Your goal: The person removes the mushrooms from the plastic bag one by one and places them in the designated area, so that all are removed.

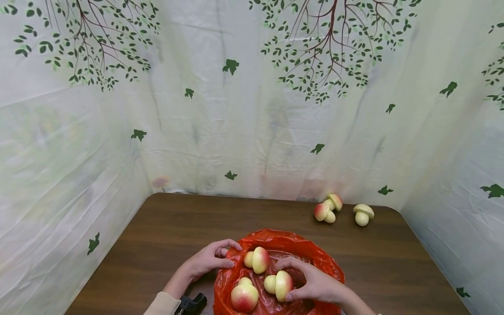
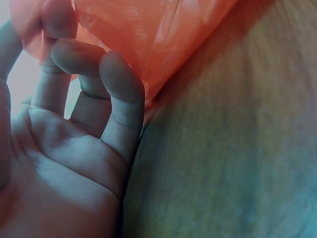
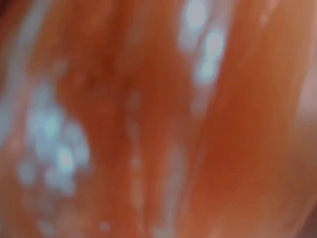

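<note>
- One mushroom piece, cream with a red-blushed cap, lies inside the red plastic bag, near the middle of its wide mouth.
- The relation that matters most, as I judge it: the piece sits just left of the right hand, its long axis running roughly crosswise, with the cap towards the palm and the stem pointing left. The right hand is clearly the nearer one.
- That hand is half closed, its fingers arched past the far side of the cap and its thumb at the near side; it appears to grasp the cap, though how firmly I cannot tell. The right wrist view gives only blurred red film.
- The left hand pinches the bag's left rim between thumb and fingers; its wrist view shows bent fingers against the film.
- Also in the bag, a second piece lies farther back and to the left, and a third piece nearer the person, cap foremost.
- Outside, at the far right of the worktop, lie a touching pair and a lone piece near them.
- Behind hangs a leaf-printed cloth.
</note>
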Demonstrator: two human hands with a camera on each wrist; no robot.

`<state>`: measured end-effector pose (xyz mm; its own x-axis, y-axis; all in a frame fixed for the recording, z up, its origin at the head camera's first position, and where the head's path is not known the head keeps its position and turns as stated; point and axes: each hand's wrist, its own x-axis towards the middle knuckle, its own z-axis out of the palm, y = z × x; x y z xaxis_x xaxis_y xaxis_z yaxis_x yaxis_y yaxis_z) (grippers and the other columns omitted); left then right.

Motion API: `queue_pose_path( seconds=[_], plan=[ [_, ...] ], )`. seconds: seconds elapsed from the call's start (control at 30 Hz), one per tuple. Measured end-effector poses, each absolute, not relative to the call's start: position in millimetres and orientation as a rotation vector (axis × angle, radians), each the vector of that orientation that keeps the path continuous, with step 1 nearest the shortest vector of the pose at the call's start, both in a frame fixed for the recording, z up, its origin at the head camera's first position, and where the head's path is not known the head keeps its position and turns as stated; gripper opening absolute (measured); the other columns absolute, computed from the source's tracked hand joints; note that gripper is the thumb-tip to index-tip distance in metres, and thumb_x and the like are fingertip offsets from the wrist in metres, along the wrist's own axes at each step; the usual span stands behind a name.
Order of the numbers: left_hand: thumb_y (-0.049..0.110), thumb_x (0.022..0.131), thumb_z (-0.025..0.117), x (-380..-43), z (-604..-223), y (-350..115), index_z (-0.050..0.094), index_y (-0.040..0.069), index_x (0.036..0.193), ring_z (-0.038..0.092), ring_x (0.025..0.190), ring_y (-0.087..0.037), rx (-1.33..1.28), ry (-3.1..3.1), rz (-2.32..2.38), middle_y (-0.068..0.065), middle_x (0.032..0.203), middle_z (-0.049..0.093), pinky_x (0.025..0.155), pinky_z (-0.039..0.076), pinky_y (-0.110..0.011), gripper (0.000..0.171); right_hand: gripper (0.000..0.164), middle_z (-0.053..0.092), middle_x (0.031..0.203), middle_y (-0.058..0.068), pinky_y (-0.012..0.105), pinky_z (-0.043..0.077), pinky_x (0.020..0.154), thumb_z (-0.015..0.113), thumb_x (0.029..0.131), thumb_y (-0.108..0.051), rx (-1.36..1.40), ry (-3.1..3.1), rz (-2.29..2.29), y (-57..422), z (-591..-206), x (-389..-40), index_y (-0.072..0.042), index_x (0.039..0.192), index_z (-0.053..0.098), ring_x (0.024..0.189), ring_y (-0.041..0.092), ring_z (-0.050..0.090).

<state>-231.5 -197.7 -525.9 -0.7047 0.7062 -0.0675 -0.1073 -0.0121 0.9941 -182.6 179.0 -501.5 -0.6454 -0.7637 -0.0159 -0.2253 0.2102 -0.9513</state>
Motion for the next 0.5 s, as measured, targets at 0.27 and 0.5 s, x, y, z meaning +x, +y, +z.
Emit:
queue_pose_path(
  seconds=[0.27,0.5],
  plan=[
    [0.007,0.102,0.067,-232.1,-525.9,-196.9,0.047,-0.008,0.140,0.077,0.081,-0.006,0.640,1.687,1.772,0.005,0.088,0.077,0.076,0.066,-0.028,0.046,0.054,0.051,0.154,0.021,0.020,0.049,0.106,0.075,0.100,-0.022,-0.878,2.015,-1.425,178.5,-502.3,-182.2,-0.006,0.146,0.053,0.132,0.004,0.054],
    [0.007,0.102,0.067,-232.0,-526.5,-198.0,0.049,-0.006,0.140,0.077,0.081,-0.006,0.632,1.682,1.776,0.005,0.089,0.077,0.077,0.066,-0.029,0.044,0.051,0.052,0.150,0.026,0.017,0.052,0.103,0.071,0.103,-0.019,-0.886,1.942,-1.466,178.8,-505.3,-183.9,-0.002,0.147,0.051,0.128,0.001,0.058]
  ],
)
